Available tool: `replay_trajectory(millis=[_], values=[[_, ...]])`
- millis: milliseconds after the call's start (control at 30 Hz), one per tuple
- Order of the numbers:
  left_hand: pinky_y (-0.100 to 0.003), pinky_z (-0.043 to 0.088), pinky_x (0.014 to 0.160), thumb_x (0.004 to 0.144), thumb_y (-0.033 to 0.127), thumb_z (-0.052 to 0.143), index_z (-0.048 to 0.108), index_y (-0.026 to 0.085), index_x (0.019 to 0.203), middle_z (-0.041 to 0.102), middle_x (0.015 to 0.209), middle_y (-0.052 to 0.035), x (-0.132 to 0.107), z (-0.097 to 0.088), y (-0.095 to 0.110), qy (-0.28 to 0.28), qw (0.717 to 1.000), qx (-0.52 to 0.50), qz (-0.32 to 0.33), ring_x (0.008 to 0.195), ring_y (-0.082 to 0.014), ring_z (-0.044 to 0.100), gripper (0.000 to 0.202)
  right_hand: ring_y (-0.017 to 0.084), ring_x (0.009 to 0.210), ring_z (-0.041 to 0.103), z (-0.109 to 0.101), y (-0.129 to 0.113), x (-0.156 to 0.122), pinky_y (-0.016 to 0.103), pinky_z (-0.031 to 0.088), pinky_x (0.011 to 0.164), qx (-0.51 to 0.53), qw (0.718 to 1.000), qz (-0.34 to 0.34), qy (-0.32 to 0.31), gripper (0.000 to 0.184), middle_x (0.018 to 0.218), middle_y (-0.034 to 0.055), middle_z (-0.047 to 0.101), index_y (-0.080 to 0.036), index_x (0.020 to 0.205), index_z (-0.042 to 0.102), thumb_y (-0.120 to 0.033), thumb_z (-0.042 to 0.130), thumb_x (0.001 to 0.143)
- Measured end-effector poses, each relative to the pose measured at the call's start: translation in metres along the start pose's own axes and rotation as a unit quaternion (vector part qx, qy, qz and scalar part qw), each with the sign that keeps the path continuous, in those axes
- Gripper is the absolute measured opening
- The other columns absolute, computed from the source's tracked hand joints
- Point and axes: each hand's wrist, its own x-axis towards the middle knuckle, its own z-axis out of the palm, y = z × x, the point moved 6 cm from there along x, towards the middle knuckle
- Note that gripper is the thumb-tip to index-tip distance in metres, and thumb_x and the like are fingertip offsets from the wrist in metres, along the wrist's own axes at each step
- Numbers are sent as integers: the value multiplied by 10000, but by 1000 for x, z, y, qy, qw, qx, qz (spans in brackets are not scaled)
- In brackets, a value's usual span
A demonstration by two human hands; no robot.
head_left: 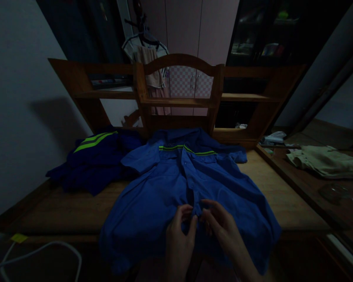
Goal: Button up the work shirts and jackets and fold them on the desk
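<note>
A blue short-sleeved work shirt lies spread on the wooden desk, its collar end away from me and its hem hanging over the front edge. Green-yellow reflective stripes cross its chest, and a buttoned placket runs down the middle. Low on that placket, my left hand pinches the cloth between thumb and fingers. Close beside it on the right, my right hand has its fingers closed on the same placket. Whatever button or buttonhole lies between the fingertips is hidden.
A heap of darker blue clothing with a reflective stripe lies at left. Behind rises a wooden shelf frame. To the right are beige folded cloth and a glass jar. A white cable loops at lower left.
</note>
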Motion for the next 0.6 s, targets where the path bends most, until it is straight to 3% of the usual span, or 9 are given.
replay_trajectory(millis=[67, 167, 233, 300, 367, 433, 500, 600], values=[[-285, 512, 782, 864, 309, 519, 557, 226, 1028, 660, 981, -47, 0, 1, 3, -8, 1000, 6, -1, 904, -174, 637, 187, 146, 585, 555, -14, -5, -8, 252, 449, 522, -37, 999, -20, 34, 461, 794, 38, 636, -202, 1236, 492, -491, 468, 877], [-292, 503, 803, 890, 335, 479, 555, 234, 1048, 650, 988, -46, 3, -8, 4, -11, 998, 55, 13, 921, -171, 624, 202, 200, 778, 619, -66, -12, -21, 317, 500, 687, -175, 968, -59, 171, 468, 970, 70, 638, -236, 1250, 476, -498, 480, 863], [-322, 470, 879, 897, 358, 461, 563, 230, 1050, 625, 1043, -58, 10, -31, 3, 19, 989, 134, 51, 998, -186, 589, 224, 267, 964, 595, -111, -13, -29, 404, 474, 829, -307, 904, -86, 284, 518, 1120, 108, 595, -232, 1271, 461, -517, 500, 839], [-376, 408, 964, 879, 411, 476, 568, 207, 1072, 575, 1134, -91, 21, -66, -3, 93, 960, 249, 92, 1099, -229, 525, 296, 342, 1113, 507, -150, -6, -32, 480, 417, 906, -427, 830, -98, 345, 627, 1218, 176, 528, -186, 1315, 420, -550, 509, 814], [-448, 345, 1006, 834, 507, 501, 546, 164, 1144, 501, 1233, -143, 33, -107, -13, 183, 905, 371, 96, 1164, -297, 454, 465, 373, 1099, 498, -179, 10, -28, 504, 422, 862, -492, 792, -92, 350, 692, 1174, 217, 534, -146, 1326, 404, -586, 497, 800], [-477, 333, 993, 800, 593, 489, 498, 121, 1221, 459, 1264, -182, 47, -137, -27, 208, 860, 460, 76, 1164, -340, 426, 632, 379, 1015, 533, -197, 27, -20, 511, 431, 798, -535, 772, -66, 338, 675, 1066, 207, 574, -131, 1276, 446, -605, 483, 795], [-470, 358, 946, 788, 644, 456, 461, 101, 1266, 466, 1229, -194, 61, -156, -39, 192, 830, 522, 51, 1120, -353, 438, 723, 351, 934, 561, -201, 38, -9, 490, 427, 769, -561, 769, -54, 303, 503, 959, 167, 599, -154, 1131, 533, -550, 452, 831], [-444, 382, 873, 784, 670, 428, 450, 108, 1280, 482, 1160, -190, 77, -173, -47, 181, 797, 576, 17, 1052, -351, 460, 750, 273, 828, 578, -193, 31, 4, 395, 425, 727, -552, 795, -94, 233, 233, 851, 114, 594, -190, 907, 540, -368, 392, 881]])
